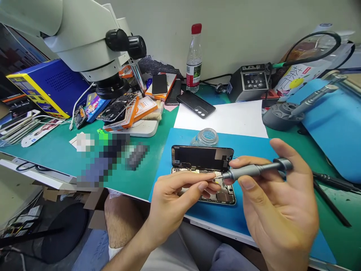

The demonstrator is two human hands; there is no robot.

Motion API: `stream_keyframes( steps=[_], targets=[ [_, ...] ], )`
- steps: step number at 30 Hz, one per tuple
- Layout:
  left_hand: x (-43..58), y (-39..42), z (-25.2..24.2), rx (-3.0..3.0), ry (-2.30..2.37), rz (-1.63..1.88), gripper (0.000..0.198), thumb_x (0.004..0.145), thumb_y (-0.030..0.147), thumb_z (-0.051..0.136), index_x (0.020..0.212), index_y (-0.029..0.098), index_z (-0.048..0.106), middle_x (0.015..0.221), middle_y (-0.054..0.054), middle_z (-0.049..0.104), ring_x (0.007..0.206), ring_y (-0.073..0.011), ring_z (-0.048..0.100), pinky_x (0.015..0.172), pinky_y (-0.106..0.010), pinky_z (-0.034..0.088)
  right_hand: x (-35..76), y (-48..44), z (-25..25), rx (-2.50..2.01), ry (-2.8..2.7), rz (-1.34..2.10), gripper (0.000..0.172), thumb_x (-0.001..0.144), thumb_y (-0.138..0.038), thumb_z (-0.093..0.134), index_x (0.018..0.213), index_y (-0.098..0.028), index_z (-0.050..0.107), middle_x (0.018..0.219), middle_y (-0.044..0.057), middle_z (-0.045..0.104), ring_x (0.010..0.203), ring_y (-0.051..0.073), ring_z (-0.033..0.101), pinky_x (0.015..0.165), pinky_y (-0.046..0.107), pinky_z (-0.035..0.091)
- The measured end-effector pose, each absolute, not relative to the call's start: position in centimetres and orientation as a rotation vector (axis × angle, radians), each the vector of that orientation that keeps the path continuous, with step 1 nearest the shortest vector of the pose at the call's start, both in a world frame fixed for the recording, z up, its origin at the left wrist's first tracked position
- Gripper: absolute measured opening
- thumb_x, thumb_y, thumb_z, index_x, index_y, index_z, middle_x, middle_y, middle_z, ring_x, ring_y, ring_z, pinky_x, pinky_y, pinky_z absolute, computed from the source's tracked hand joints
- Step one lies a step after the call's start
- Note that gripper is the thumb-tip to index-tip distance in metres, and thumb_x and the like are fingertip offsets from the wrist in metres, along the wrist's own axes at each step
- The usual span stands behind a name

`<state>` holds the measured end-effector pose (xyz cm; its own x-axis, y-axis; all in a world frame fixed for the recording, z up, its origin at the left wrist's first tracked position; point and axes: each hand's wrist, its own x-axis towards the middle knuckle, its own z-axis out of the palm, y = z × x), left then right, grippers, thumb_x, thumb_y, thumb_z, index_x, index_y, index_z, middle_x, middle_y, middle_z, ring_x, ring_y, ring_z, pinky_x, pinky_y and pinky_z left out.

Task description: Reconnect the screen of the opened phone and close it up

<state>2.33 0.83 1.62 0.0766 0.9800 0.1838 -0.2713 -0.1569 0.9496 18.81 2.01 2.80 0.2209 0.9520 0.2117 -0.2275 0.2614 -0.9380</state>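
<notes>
My right hand [279, 203] holds a grey precision screwdriver [245, 172] between thumb and fingers, its cap end under the raised forefinger. The thin bit points left to the fingertips of my left hand [180, 195]. Those fingers are pinched together at the bit's tip; whatever lies between them is too small to make out. Beneath both hands is an opened phone [225, 197], its inner parts exposed and partly hidden by my fingers. Its screen [197, 157] stands tilted up along the far side. Behind it sits a clear glass jar [208, 137].
A blue mat [166, 158] lies under the phone. A microscope [84, 41] overhangs the left side, near stacked phones and boxes. Behind are a bottle [194, 60], a black phone cover [196, 104] and a soldering station [249, 82]. Black tweezers [335, 182] lie at right.
</notes>
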Motion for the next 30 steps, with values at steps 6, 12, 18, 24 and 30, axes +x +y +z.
stream_keyframes(
  steps=[6,12,18,24,30],
  targets=[
    [2.19,0.60,1.14,1.228,0.867,1.380,0.025,0.106,0.020,0.070,0.122,0.031,0.085,0.106,-0.002,0.087,0.091,-0.0176,0.085,0.082,-0.027,0.072,19.26,2.34,2.72,-0.938,-0.971,1.109,0.057,0.094,-0.026,0.079,0.145,-0.042,0.059,0.104,0.001,0.078,0.093,0.018,0.077,0.079,0.030,0.069],
    [2.16,0.54,0.89,1.190,0.834,1.384,0.031,0.105,0.015,0.070,0.122,0.036,0.085,0.107,0.002,0.087,0.093,-0.0153,0.084,0.084,-0.025,0.071,19.37,2.34,2.71,-0.945,-0.963,1.159,0.056,0.093,-0.026,0.080,0.143,-0.041,0.061,0.106,0.001,0.078,0.085,0.017,0.077,0.073,0.029,0.069],
    [1.99,0.55,0.94,1.169,0.841,1.375,0.028,0.104,0.016,0.073,0.119,0.036,0.086,0.105,0.002,0.087,0.092,-0.0169,0.085,0.084,-0.027,0.072,19.28,2.37,2.64,-0.967,-0.979,1.158,0.058,0.092,-0.027,0.080,0.144,-0.043,0.061,0.106,0.002,0.077,0.086,0.020,0.077,0.071,0.032,0.070],
    [1.85,0.58,0.88,1.192,0.861,1.375,0.026,0.103,0.018,0.074,0.119,0.036,0.086,0.104,0.003,0.087,0.092,-0.0177,0.085,0.084,-0.028,0.072,19.26,2.38,2.71,-0.989,-0.989,1.157,0.057,0.092,-0.028,0.080,0.143,-0.044,0.061,0.105,0.002,0.077,0.083,0.020,0.076,0.066,0.032,0.069],
    [1.70,0.49,0.69,1.222,0.877,1.376,0.027,0.103,0.018,0.074,0.120,0.036,0.086,0.104,0.003,0.087,0.091,-0.0173,0.085,0.084,-0.028,0.071,19.20,2.34,2.73,-0.992,-0.966,1.165,0.057,0.090,-0.027,0.082,0.141,-0.044,0.063,0.103,0.001,0.077,0.084,0.019,0.076,0.067,0.028,0.067]
  ],
)
